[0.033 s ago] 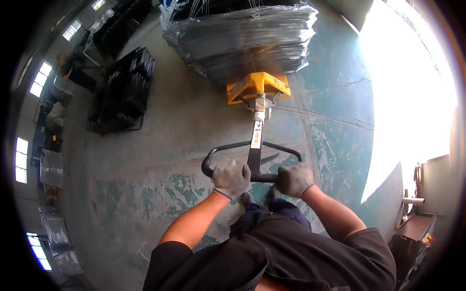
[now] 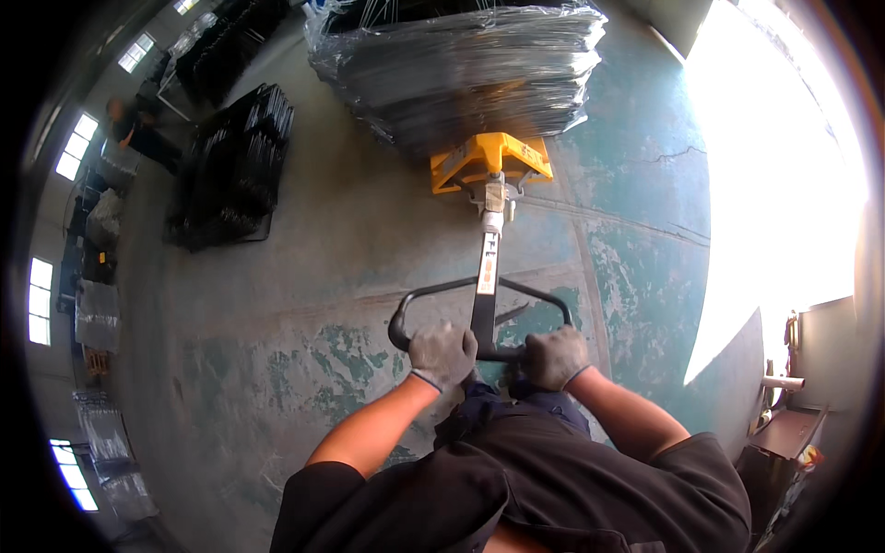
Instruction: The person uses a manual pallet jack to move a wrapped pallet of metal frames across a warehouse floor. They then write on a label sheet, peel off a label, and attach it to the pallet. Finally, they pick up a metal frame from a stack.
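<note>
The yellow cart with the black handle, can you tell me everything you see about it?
It's a metal-looking yellow pallet truck with an angular yellow body and a long, pale-labelled shaft. The shaft slants toward the person, ending in a black loop handle. A grey-gloved left hand and right hand grip it. The body sits at the near edge of a plastic-wrapped dark stack; any forks are hidden.

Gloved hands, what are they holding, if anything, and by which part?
The left hand and right hand grip the yellow pallet jack by the near crossbar of its black handle, either side of the shaft.
</note>
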Action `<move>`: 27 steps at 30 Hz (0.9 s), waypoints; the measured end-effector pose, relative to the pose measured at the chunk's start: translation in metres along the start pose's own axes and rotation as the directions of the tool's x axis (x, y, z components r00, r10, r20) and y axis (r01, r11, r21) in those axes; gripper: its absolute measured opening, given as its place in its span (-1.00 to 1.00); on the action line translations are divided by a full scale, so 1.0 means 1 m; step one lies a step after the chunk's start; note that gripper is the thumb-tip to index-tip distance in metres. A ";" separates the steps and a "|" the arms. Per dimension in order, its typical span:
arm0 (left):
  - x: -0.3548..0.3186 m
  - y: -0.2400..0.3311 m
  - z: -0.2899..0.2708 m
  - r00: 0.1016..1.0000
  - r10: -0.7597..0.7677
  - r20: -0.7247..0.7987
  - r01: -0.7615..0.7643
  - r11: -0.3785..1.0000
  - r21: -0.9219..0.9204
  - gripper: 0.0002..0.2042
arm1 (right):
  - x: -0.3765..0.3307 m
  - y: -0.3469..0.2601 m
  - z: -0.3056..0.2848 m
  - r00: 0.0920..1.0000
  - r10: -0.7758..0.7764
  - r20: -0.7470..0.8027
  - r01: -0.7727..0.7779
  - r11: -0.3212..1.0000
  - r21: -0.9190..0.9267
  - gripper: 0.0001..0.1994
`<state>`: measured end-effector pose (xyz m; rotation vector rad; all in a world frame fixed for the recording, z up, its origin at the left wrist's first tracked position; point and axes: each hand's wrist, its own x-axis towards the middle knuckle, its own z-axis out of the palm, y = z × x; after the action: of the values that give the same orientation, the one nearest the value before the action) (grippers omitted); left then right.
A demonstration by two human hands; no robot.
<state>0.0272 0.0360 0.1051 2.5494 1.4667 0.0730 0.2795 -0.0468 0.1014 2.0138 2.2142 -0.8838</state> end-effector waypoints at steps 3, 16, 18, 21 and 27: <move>-0.081 -0.024 0.115 0.854 -0.125 0.505 0.174 0.983 -0.051 -0.49 | -0.010 0.011 0.136 0.971 -0.058 0.232 0.059 0.998 0.002 -0.49; 0.122 -0.028 -0.110 0.811 0.185 -0.555 -0.170 0.982 0.080 -0.76 | 0.081 0.009 -0.189 0.999 -0.017 -0.044 0.015 0.999 -0.041 -0.62; 0.152 -0.020 -0.118 0.834 0.081 -0.546 -0.032 0.995 0.098 -0.73 | 0.082 0.006 -0.198 0.985 -0.018 -0.174 0.008 0.998 -0.060 -0.64; 0.137 -0.007 -0.104 0.873 0.036 -0.487 0.008 0.996 0.089 -0.72 | 0.073 0.011 -0.162 0.962 -0.006 -0.273 -0.012 0.998 -0.063 -0.73; -0.019 -0.020 0.020 0.996 -0.069 0.055 0.067 0.997 0.033 -0.69 | -0.010 -0.005 0.017 0.999 0.004 -0.050 -0.007 0.999 -0.053 -0.71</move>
<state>0.0030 0.0261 0.0827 2.5015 1.5433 -0.0319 0.2711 -0.0631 0.0930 2.0390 2.2311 -0.7746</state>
